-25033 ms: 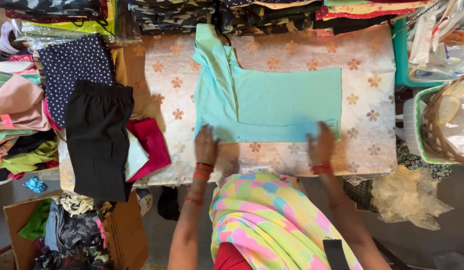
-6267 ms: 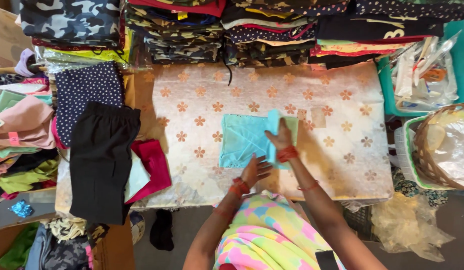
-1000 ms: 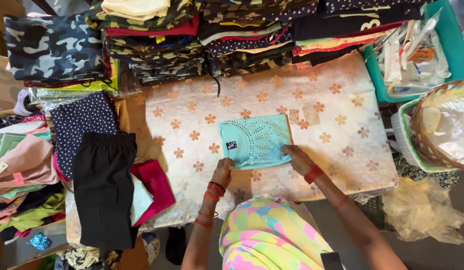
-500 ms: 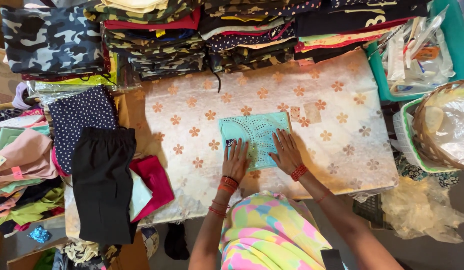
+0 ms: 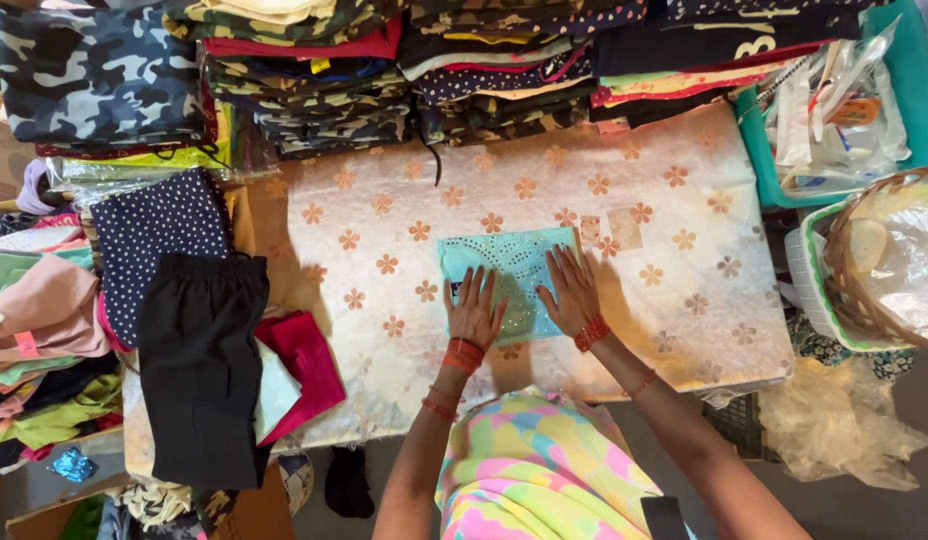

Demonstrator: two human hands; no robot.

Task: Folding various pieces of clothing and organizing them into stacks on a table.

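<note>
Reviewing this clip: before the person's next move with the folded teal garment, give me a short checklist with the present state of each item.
1. Both hands on the garment: ok. The left hand and right hand lie flat on the folded teal garment.
2. Garment folded compact: ok, a small rectangle.
3. Garment fully on the floral cloth: ok, no edge hangs off.
4. Bare cloth around the garment: ok on all sides.
5. Fingers gripping an edge: not ok, the palms only press down.
6. Folds underneath even: cannot tell, hidden by the top layer and the hands.
</note>
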